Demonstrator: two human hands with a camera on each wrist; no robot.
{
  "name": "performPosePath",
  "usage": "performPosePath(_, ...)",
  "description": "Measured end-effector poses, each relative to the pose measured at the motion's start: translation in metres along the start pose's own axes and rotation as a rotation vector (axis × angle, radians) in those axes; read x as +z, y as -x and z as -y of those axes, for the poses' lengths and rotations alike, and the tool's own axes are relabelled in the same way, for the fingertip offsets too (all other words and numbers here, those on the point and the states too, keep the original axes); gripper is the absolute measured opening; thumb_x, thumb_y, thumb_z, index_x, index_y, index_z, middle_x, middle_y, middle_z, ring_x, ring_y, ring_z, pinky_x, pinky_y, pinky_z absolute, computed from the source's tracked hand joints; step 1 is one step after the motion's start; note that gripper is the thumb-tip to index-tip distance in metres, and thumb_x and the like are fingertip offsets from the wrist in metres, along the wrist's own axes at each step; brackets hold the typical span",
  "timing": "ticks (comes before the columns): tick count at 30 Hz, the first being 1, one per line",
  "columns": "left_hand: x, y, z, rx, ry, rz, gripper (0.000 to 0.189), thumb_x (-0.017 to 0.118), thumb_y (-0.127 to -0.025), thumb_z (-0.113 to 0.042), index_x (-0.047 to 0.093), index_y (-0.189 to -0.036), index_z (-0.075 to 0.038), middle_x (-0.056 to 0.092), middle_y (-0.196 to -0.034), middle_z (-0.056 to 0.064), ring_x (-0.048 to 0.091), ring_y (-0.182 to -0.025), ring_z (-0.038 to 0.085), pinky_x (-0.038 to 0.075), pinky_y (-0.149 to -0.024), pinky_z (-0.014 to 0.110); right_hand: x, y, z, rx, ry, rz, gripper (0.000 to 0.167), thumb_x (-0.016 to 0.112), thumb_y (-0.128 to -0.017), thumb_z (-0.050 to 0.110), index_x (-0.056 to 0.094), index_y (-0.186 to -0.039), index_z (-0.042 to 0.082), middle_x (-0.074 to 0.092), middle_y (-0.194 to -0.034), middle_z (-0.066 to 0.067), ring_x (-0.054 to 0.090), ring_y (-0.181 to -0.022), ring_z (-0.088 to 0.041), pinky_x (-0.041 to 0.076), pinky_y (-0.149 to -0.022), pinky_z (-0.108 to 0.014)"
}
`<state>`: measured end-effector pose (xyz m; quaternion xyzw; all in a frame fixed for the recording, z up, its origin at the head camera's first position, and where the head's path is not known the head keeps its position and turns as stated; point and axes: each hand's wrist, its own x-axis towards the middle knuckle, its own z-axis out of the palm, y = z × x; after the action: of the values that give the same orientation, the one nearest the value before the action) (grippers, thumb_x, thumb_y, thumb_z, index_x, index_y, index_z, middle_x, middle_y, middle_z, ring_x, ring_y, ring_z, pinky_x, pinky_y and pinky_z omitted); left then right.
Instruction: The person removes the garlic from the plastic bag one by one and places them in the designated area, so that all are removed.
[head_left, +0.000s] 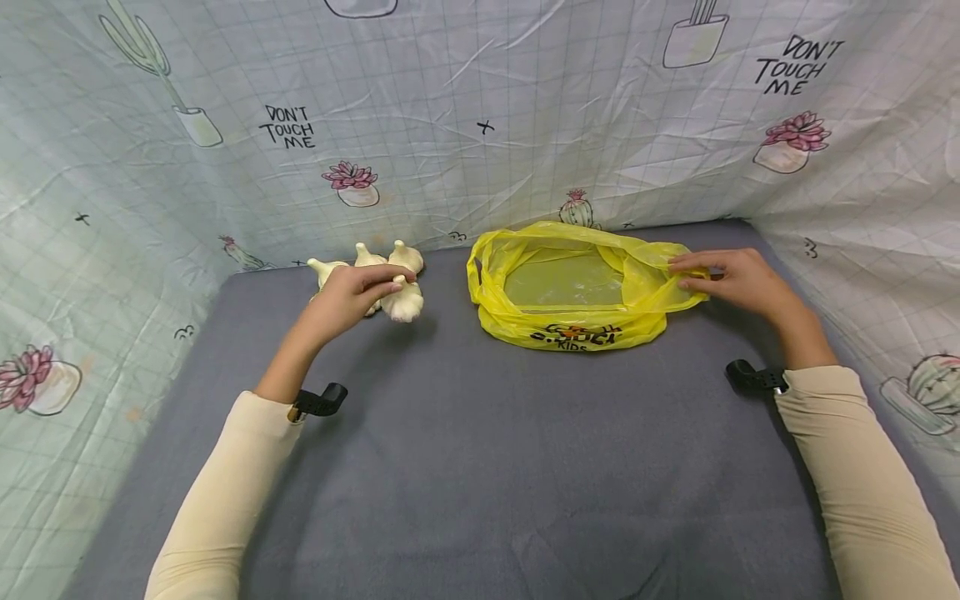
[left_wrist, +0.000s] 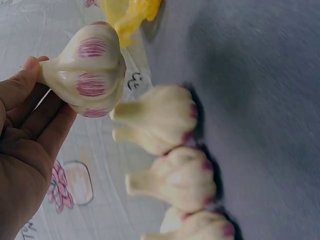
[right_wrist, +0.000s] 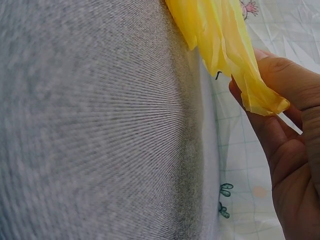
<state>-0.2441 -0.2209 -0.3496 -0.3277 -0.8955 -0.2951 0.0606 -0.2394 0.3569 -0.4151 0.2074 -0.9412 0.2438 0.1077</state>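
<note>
By its stem, a white garlic bulb with purple streaks is pinched between the thumb and fingers of my left hand. It hangs above the table, in front of several more garlic bulbs grouped at the back left. To the right, a yellow plastic bag stands with its mouth spread wide, dark lettering on its front. My right hand pinches the bag's right edge; the right wrist view shows the yellow plastic between thumb and fingers.
A grey cloth covers the table. Behind it and at both sides hangs a pale checked curtain printed with potted plants and words. The bag stands close to the back curtain.
</note>
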Motion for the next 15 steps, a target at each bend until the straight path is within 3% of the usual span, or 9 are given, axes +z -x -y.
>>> performPosePath(3,-0.005,0.009,0.004,-0.034,-0.006,0.008,0.023,0.063,-0.102,-0.016,0.075,-0.122,-0.014,0.075,-0.113,-0.002,0.049,-0.070,0.017,0.037,-0.062,0.025,0.001,0.000,0.000,-0.004,-0.002,-0.003,0.028,0.081,-0.089,0.015,0.079,-0.117,0.016,0.073,-0.121,-0.007,0.055,-0.093,0.008,0.039,-0.072,-0.008)
performPosePath(6,-0.010,0.017,0.008,-0.050,-0.015,0.003,0.024,0.063,-0.102,-0.015,0.075,-0.123,-0.013,0.074,-0.116,-0.001,0.049,-0.074,0.013,0.038,-0.063,0.025,0.001,0.000,0.000,-0.005,-0.002,0.000,0.028,0.080,-0.089,0.015,0.079,-0.117,0.017,0.073,-0.122,-0.007,0.055,-0.092,0.006,0.039,-0.072,-0.009)
performPosePath(15,-0.019,0.035,0.020,-0.079,-0.058,-0.017,0.023,0.061,-0.103,-0.015,0.075,-0.122,-0.016,0.075,-0.108,0.001,0.038,-0.053,0.009,0.037,-0.053,0.025,0.002,-0.004,0.001,-0.011,0.016,0.004,0.028,0.080,-0.089,0.015,0.079,-0.118,0.016,0.073,-0.121,-0.008,0.056,-0.091,0.003,0.039,-0.071,-0.010)
